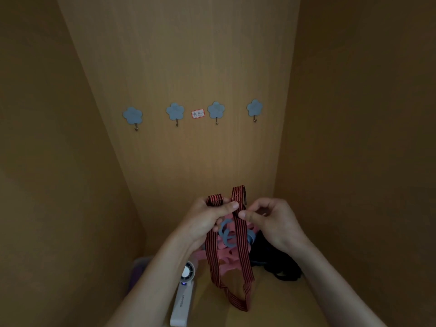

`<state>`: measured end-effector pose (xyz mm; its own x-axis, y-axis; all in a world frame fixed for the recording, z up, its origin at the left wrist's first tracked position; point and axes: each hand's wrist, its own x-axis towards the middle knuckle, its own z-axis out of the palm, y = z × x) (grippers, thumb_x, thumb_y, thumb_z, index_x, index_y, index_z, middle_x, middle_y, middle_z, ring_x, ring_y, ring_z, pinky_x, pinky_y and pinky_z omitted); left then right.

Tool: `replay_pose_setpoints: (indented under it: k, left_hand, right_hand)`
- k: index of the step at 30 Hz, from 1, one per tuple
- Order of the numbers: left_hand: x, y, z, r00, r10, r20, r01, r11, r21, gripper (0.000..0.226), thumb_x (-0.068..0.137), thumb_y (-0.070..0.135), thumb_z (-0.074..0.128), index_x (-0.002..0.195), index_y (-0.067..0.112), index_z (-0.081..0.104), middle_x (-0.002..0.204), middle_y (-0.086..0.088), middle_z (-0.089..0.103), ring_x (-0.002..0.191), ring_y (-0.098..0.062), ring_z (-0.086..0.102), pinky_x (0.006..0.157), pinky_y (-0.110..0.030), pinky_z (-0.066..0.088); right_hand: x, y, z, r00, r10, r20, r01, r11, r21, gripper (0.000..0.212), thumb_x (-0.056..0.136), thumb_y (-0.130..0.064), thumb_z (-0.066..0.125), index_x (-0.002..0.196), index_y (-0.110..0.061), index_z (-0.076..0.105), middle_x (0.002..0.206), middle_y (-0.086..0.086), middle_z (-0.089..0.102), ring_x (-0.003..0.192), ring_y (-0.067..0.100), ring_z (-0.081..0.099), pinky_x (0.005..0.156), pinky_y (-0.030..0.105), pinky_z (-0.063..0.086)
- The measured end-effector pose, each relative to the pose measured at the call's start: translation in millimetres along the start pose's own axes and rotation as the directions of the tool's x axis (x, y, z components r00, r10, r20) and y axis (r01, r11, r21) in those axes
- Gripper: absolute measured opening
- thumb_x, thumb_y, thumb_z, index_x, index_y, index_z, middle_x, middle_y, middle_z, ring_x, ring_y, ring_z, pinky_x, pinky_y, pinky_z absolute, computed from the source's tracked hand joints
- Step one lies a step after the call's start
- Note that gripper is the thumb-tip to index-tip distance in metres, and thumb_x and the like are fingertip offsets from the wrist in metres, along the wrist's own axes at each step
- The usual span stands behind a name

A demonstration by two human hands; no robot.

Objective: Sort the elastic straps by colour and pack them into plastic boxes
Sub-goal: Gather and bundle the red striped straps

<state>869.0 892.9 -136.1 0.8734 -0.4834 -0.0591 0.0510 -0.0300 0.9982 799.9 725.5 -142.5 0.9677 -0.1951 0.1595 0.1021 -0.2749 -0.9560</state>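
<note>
A red-and-black striped elastic strap [243, 251] hangs in long loops in front of me. My left hand [207, 220] grips its folded upper end with fingers and thumb curled round it. My right hand [269, 220] is beside it, thumb and curled fingers pinching the strap's other raised fold. Behind the striped strap lies a pile of pink straps [227, 256] with a blue strap [226, 234] curled on top. A heap of dark straps [273, 260] lies to the right on the wooden surface. A translucent plastic box [139, 267] shows dimly at lower left, partly hidden by my left forearm.
A white hand-held fan [184, 296] lies on the wooden shelf [283, 308] under my left forearm. Wooden walls close in on the left, right and back. Several blue flower-shaped hooks [175, 111] and a small label [197, 113] are on the back wall.
</note>
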Motion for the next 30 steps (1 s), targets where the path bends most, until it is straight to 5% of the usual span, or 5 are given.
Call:
replay_pose_setpoints:
  k: [7, 11, 19, 24, 30]
  left_hand:
    - [-3, -11, 0, 0.997, -0.006, 0.078, 0.02, 0.983, -0.18, 0.014, 0.076, 0.021, 0.08, 0.074, 0.013, 0.07, 0.054, 0.005, 0.044, 0.045, -0.004, 0.033, 0.042, -0.017, 0.028]
    - [-4, -10, 0, 0.987, -0.03, 0.156, 0.047, 0.993, -0.106, 0.007, 0.084, 0.018, 0.078, 0.084, 0.012, 0.074, 0.058, 0.005, 0.045, 0.048, -0.005, 0.033, 0.042, -0.017, 0.025]
    - [5, 14, -6, 0.991, -0.066, 0.115, 0.111, 0.888, -0.445, 0.017, 0.098, 0.018, 0.054, 0.106, 0.004, 0.056, 0.092, -0.008, 0.063, 0.062, -0.012, 0.046, 0.049, -0.02, 0.035]
    - [14, 33, -11, 0.996, 0.076, -0.036, -0.082, 0.968, -0.238, 0.028, 0.105, 0.026, 0.049, 0.117, 0.006, 0.064, 0.087, -0.006, 0.067, 0.065, -0.012, 0.054, 0.058, -0.024, 0.041]
    - [20, 58, -14, 0.986, 0.149, 0.074, -0.116, 0.933, -0.339, 0.033, 0.102, 0.029, 0.032, 0.109, 0.007, 0.057, 0.073, -0.004, 0.046, 0.06, -0.014, 0.039, 0.054, -0.028, 0.03]
  right_hand:
    - [7, 9, -3, 0.998, 0.061, 0.006, -0.06, 0.997, -0.056, 0.03, 0.076, -0.027, 0.086, 0.088, -0.012, 0.063, 0.086, 0.007, 0.072, 0.078, 0.019, 0.071, 0.068, 0.029, 0.057]
    - [6, 10, -2, 0.961, 0.068, 0.269, -0.139, 0.957, 0.255, 0.029, 0.091, -0.022, 0.071, 0.118, -0.011, 0.068, 0.114, 0.012, 0.072, 0.105, 0.025, 0.071, 0.088, 0.036, 0.059]
    - [22, -7, -2, 0.993, 0.092, -0.078, -0.059, 0.935, 0.349, 0.013, 0.093, -0.015, 0.068, 0.103, -0.008, 0.073, 0.105, 0.013, 0.074, 0.092, 0.028, 0.074, 0.082, 0.046, 0.061]
    - [28, -37, -9, 0.999, -0.006, -0.052, 0.026, 0.922, 0.387, 0.01, 0.093, -0.006, 0.065, 0.1, -0.007, 0.072, 0.096, 0.016, 0.068, 0.075, 0.019, 0.071, 0.063, 0.033, 0.061]
    - [37, -55, -15, 0.993, -0.116, 0.014, 0.102, 0.919, 0.38, 0.017, 0.088, -0.006, 0.067, 0.105, -0.002, 0.069, 0.1, 0.018, 0.066, 0.084, 0.021, 0.069, 0.077, 0.037, 0.06]
